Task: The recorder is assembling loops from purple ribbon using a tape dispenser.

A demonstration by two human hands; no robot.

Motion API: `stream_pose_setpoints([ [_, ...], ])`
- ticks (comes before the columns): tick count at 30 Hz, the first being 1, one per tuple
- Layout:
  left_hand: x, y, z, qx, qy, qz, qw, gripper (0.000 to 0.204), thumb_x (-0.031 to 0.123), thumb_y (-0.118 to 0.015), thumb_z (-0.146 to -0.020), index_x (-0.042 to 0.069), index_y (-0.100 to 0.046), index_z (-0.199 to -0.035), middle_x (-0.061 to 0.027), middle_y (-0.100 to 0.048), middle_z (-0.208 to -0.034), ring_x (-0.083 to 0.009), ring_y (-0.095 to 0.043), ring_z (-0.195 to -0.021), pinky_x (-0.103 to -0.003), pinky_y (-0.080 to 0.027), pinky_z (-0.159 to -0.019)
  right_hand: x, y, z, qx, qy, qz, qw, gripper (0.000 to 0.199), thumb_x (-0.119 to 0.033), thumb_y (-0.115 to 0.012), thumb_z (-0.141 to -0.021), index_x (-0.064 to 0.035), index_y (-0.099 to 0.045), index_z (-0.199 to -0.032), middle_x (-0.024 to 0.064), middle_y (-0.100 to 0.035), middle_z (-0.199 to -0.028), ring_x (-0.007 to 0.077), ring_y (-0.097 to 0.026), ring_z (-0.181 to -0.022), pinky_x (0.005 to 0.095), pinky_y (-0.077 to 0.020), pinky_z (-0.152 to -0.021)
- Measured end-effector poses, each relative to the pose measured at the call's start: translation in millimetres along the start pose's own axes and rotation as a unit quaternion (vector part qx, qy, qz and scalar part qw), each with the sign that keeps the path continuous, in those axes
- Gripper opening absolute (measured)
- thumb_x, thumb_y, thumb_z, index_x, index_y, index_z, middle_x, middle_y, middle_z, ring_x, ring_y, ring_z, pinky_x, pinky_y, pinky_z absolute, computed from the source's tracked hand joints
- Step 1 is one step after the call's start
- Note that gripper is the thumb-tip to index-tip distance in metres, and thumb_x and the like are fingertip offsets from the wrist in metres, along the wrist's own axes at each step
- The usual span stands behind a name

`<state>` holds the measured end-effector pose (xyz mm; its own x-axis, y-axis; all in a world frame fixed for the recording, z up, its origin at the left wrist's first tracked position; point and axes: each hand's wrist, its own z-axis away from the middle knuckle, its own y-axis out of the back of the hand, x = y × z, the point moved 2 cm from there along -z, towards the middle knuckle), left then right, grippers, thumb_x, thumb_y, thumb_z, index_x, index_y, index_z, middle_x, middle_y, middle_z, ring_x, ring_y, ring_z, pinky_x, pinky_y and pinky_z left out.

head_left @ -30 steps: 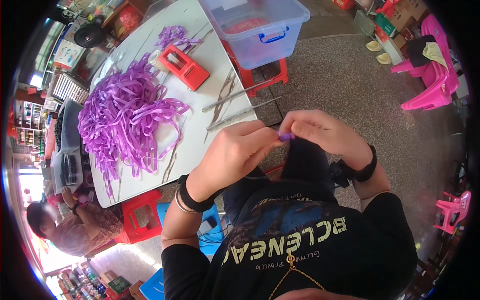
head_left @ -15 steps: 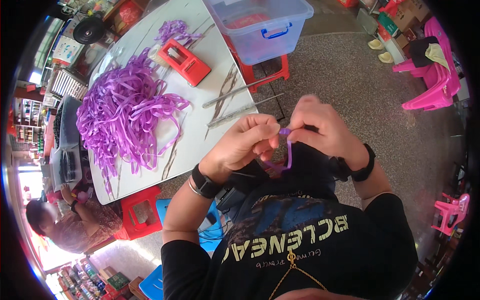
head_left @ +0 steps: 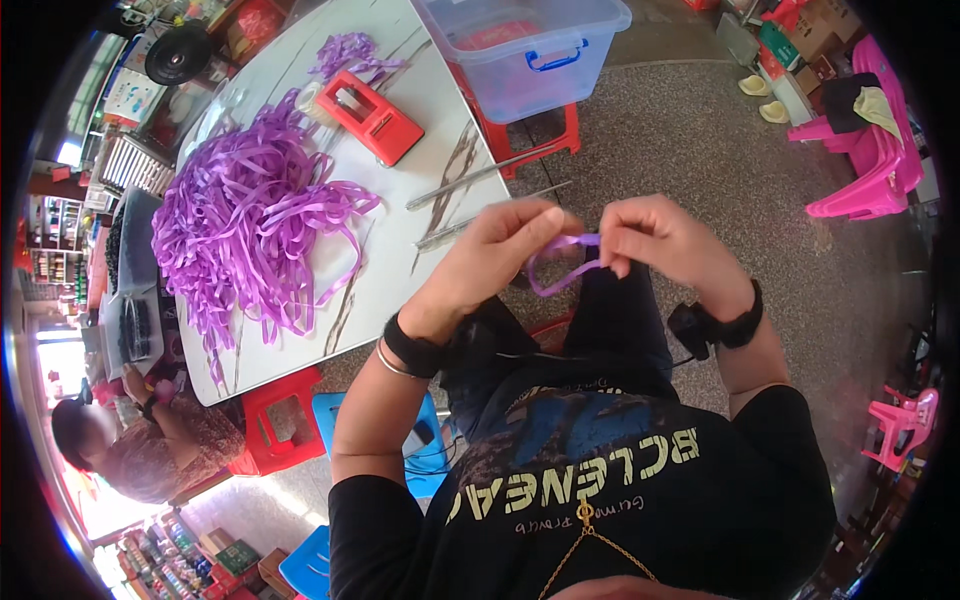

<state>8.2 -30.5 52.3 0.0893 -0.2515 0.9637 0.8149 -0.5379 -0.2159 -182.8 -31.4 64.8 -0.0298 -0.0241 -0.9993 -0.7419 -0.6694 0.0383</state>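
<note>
Between my two hands, above my lap, a purple ribbon (head_left: 548, 288) hangs in a loop. My left hand (head_left: 510, 240) pinches one part of it between thumb and fingers. My right hand (head_left: 645, 240), a short way to the right, is closed on another part, with a short stretch of ribbon between the hands. To the left on the marbled white table (head_left: 300, 362) lies a large tangled pile of purple ribbons (head_left: 255, 230). A smaller bunch of purple ribbon (head_left: 345, 52) lies at the table's far end, near a red tape dispenser (head_left: 372, 118).
Two thin metal rods (head_left: 470, 180) stick out past the table's right edge. Beyond stands a clear plastic bin (head_left: 535, 65) on a red stool (head_left: 560, 130). A person (head_left: 150, 440) sits at the left by a red stool (head_left: 285, 420). Pink chairs (head_left: 870, 150) stand far right.
My hands have moved slightly apart, my right hand lower and to the right. The ribbon between them now spreads into an open loop instead of being bunched at the fingertips.
</note>
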Motion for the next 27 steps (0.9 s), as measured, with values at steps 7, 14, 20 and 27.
stream_pose_setpoints([
  [7, -2, 37, -14, 0.205, -0.159, -0.254, 0.932, 0.023, 0.015, -0.059, -0.082, -0.003, -0.057, -0.095, -0.0076, -0.06, -0.089, -0.0139, -0.055, -0.082, -0.026, -0.043, -0.075, 53, 44, -18, 0.181, -0.077, 0.132, 0.972, 0.018, -0.014, -0.048, -0.088, -0.0007, -0.057, -0.081, 0.001, -0.056, -0.071, 0.0074, -0.053, -0.066, 0.0205, -0.0425, -0.061],
  [14, -13, 55, -42, 0.251, -0.124, -0.221, 0.934, 0.022, 0.015, -0.06, -0.08, -0.002, -0.059, -0.093, -0.0047, -0.061, -0.075, -0.0109, -0.057, -0.072, -0.025, -0.044, -0.069, 102, 33, -65, 0.252, 0.079, 0.084, 0.961, 0.017, -0.014, -0.052, -0.087, 0.0011, -0.059, -0.091, 0.0038, -0.06, -0.079, 0.0114, -0.058, -0.075, 0.0241, -0.0449, -0.068],
  [20, -28, 73, -62, 0.222, -0.078, -0.312, 0.92, 0.021, 0.015, -0.058, -0.083, 0.0, -0.059, -0.098, 0.0005, -0.059, -0.078, -0.0058, -0.052, -0.072, -0.018, -0.04, -0.064, 129, 19, -81, 0.232, 0.082, 0.042, 0.968, 0.017, -0.016, -0.054, -0.087, -0.0012, -0.06, -0.091, 0.0006, -0.057, -0.073, 0.0085, -0.054, -0.072, 0.0226, -0.0417, -0.065],
  [27, -33, 76, -70, 0.261, -0.045, -0.417, 0.869, 0.019, 0.03, -0.063, -0.074, 0.015, -0.068, -0.086, 0.0016, -0.063, -0.069, -0.0122, -0.059, -0.066, -0.032, -0.033, -0.066, 128, 2, -79, 0.238, 0.002, -0.002, 0.971, 0.015, -0.012, -0.052, -0.087, -0.0022, -0.06, -0.095, 0.0004, -0.062, -0.084, 0.0053, -0.052, -0.071, 0.0217, -0.0404, -0.062],
])
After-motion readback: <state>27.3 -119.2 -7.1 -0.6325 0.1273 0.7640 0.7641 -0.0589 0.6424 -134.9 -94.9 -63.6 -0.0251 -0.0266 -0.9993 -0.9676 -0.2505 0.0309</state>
